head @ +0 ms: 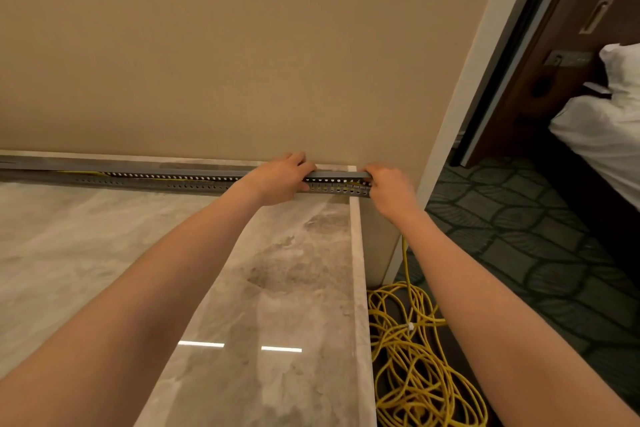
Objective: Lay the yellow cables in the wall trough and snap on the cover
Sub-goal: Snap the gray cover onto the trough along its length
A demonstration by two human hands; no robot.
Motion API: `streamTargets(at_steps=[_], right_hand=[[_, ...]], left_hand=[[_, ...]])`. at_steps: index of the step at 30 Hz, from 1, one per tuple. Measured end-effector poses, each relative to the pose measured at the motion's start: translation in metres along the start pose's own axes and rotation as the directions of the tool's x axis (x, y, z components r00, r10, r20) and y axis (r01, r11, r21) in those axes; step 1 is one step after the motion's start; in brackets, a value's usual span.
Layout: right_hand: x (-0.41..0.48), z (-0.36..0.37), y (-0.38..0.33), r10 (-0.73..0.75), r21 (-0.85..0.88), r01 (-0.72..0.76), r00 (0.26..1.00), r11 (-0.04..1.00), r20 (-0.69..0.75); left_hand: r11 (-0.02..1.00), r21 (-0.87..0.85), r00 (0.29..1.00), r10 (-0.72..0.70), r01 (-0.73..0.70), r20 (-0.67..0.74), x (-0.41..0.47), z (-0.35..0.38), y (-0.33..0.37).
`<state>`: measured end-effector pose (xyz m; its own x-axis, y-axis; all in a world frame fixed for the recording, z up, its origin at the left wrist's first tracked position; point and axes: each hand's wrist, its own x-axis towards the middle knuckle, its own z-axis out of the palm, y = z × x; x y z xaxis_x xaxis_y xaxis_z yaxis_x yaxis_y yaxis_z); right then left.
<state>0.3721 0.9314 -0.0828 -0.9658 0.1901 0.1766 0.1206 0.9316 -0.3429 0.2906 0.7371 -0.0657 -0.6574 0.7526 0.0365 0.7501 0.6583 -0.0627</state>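
Note:
A grey slotted wall trough runs along the foot of the beige wall at the back of a marble counter. Thin yellow cables show through its slots. A grey cover strip lies along the top of the trough's right end. My left hand grips the strip from above, fingers over its wall side. My right hand clasps the strip's right end at the counter corner. More yellow cable hangs down past the counter edge into a loose tangle on the floor.
The glossy marble counter spreads out in front of me, its right edge at the wall corner. To the right lie patterned dark carpet, a bed with white bedding and a dark wooden headboard panel.

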Motion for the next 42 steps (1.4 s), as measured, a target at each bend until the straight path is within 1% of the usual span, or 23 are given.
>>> streamTargets(at_steps=[2,4,6,8,11,14,17,20,23,25,27,30,33,38,42], right_hand=[[-0.001,0.001,-0.002,0.013,-0.005,-0.013,1.000,1.000,-0.013],[-0.002,0.003,-0.005,0.023,-0.006,-0.023,1.000,1.000,-0.009],[-0.003,0.005,-0.008,0.031,-0.010,-0.031,1.000,0.999,-0.004],[-0.005,0.005,-0.009,0.042,-0.024,-0.042,0.999,0.999,-0.006],[-0.008,0.005,-0.011,0.061,-0.059,-0.063,0.998,0.996,-0.023],[-0.010,0.006,-0.012,0.108,-0.059,-0.111,0.993,0.992,-0.056],[-0.011,0.006,-0.009,0.158,-0.028,-0.162,0.983,0.986,-0.098],[-0.014,0.009,-0.006,0.176,0.001,-0.177,0.978,0.984,-0.109],[-0.016,0.009,-0.003,0.189,0.039,-0.186,0.973,0.982,-0.133],[-0.016,0.009,0.001,0.172,0.049,-0.167,0.975,0.985,-0.137],[-0.018,0.009,0.006,0.123,0.050,-0.118,0.985,0.992,-0.119],[-0.025,0.009,0.013,0.057,0.110,-0.046,0.993,0.993,-0.105],[-0.030,0.007,0.018,0.016,0.106,-0.007,0.996,0.994,-0.088],[-0.032,0.004,0.019,0.028,0.046,-0.026,0.999,0.999,-0.024],[-0.034,0.004,0.018,0.056,0.098,-0.054,0.998,0.994,-0.015]], left_hand=[[0.999,-0.016,0.999,-0.035,0.035,-0.001,-0.002,-0.002,-0.002],[0.992,-0.089,0.996,-0.092,0.094,0.018,-0.002,-0.003,-0.004],[0.969,-0.189,0.987,-0.146,0.157,0.074,-0.001,-0.007,-0.005],[0.947,-0.250,0.975,-0.172,0.204,0.141,0.001,-0.013,-0.007],[0.928,-0.268,0.952,-0.200,0.259,0.231,0.001,-0.020,-0.015],[0.923,-0.262,0.941,-0.213,0.283,0.264,-0.001,-0.020,-0.016],[0.932,-0.260,0.952,-0.192,0.253,0.238,-0.002,-0.015,-0.010],[0.940,-0.269,0.962,-0.148,0.209,0.229,-0.001,-0.011,-0.006],[0.967,-0.224,0.973,-0.074,0.123,0.219,0.002,-0.014,-0.003],[0.978,-0.188,0.974,-0.049,0.092,0.222,0.004,-0.016,0.000],[0.985,-0.154,0.971,-0.035,0.073,0.235,0.005,-0.017,0.000],[0.992,-0.119,0.969,-0.020,0.051,0.246,0.003,-0.016,-0.001],[0.997,-0.076,0.977,-0.012,0.029,0.212,0.003,-0.021,0.001],[1.000,0.008,0.990,-0.010,0.009,0.139,0.002,-0.025,0.006],[1.000,0.021,0.990,-0.002,-0.001,0.140,0.000,-0.017,0.008]])
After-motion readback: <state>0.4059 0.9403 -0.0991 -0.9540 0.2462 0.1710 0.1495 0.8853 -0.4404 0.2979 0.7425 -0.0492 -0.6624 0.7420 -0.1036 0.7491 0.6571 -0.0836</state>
